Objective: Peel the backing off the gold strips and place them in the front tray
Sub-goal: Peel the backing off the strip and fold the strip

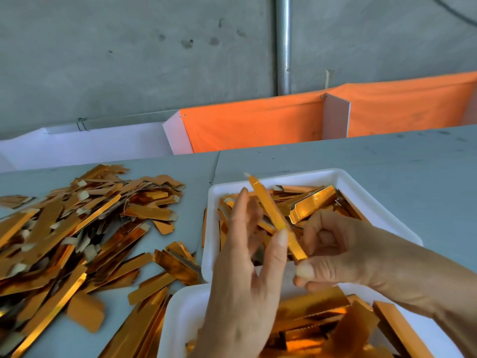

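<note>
A narrow gold strip stands slanted in the air over a white tray that holds several gold pieces. My right hand pinches the strip's lower end between thumb and curled fingers. My left hand has its fingers straight, and its thumb tip touches the strip's side near the middle. A second white tray nearest me, partly hidden by my arms, also holds several gold pieces.
A big heap of gold strips and peeled pieces covers the grey table on the left. Behind the table stand a white panel, an orange cloth barrier, a concrete wall and a metal pipe.
</note>
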{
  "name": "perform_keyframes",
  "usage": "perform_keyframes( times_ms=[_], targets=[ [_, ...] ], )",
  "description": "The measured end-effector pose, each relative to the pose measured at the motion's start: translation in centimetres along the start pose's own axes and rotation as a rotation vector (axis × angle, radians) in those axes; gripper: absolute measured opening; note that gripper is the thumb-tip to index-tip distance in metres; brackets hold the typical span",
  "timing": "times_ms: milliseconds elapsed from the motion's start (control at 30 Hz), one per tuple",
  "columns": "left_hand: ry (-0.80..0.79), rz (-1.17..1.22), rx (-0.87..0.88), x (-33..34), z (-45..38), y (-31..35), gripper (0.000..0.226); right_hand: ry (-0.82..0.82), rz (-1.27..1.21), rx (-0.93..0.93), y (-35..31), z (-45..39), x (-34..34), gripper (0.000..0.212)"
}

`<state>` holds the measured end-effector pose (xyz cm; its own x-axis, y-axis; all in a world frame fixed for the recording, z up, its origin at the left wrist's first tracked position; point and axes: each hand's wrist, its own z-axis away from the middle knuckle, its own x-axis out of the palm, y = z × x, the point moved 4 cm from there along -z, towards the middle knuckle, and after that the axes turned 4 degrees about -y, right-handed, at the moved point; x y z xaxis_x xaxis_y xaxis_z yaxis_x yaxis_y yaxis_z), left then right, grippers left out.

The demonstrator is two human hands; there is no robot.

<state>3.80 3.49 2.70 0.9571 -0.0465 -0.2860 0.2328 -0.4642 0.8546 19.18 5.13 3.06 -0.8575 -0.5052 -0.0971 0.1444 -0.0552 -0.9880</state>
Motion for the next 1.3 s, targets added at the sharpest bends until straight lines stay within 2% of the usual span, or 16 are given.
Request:
perform_keyframes(
  times_ms=[100, 167, 267, 367, 433, 567, 667, 733, 833, 1000, 1167, 1300],
  targets=[
    [-0.076, 0.054, -0.018, 0.2, -0.2, -0.3, 0.054, 0.068, 0.32, -0.024, -0.2, -0.4, 1.0, 0.048],
    [-0.085, 0.043, -0.025, 0.1, -0.2, -0.4, 0.046, 0.081, 0.414, 0.0, 0.0, -0.3, 1.3, 0.055],
    [-0.122, 0.01, -0.018, 0.0, -0.2, -0.5, 0.036, 0.158, 0.393, -0.051, -0.6, 0.1, 0.6, 0.054],
    [-0.154, -0.049, -0.027, 0.5, 0.1, -0.4, 0.04, 0.363, 0.223, -0.26, -2.0, 0.7, -0.9, 0.034],
    [-0.162, -0.087, -0.03, 1.0, 0.3, -0.5, 0.044, 0.433, 0.188, -0.363, -2.9, 1.1, -1.1, 0.029],
    [-0.18, -0.23, 0.008, 1.9, 0.5, -0.4, 0.053, 0.512, 0.325, -0.346, -2.7, 1.0, -0.7, 0.018],
    [-0.133, -0.314, 0.025, 1.8, 0.4, -0.4, 0.056, 0.708, 0.472, -0.423, -3.4, 1.4, -0.6, 0.028],
    [-0.099, -0.345, 0.023, 1.5, 0.3, -0.5, 0.056, 0.699, 0.531, -0.46, -4.1, 1.6, -0.3, 0.029],
    [-0.116, -0.373, 0.04, 1.7, 0.4, -0.5, 0.055, 0.621, 0.556, -0.369, -3.7, 1.3, 0.2, 0.031],
    [-0.117, -0.396, 0.039, 1.9, 0.4, -0.4, 0.056, 0.578, 0.622, -0.257, -3.2, 0.9, 0.4, 0.018],
    [-0.153, -0.468, 0.027, 2.3, 0.5, -0.5, 0.053, 0.534, 0.449, -0.086, -2.0, 0.9, -0.5, 0.016],
    [-0.12, -0.456, 0.046, 2.1, 0.5, -0.4, 0.053, 0.444, 0.407, -0.108, -2.1, 0.8, -0.5, 0.009]
  ],
)
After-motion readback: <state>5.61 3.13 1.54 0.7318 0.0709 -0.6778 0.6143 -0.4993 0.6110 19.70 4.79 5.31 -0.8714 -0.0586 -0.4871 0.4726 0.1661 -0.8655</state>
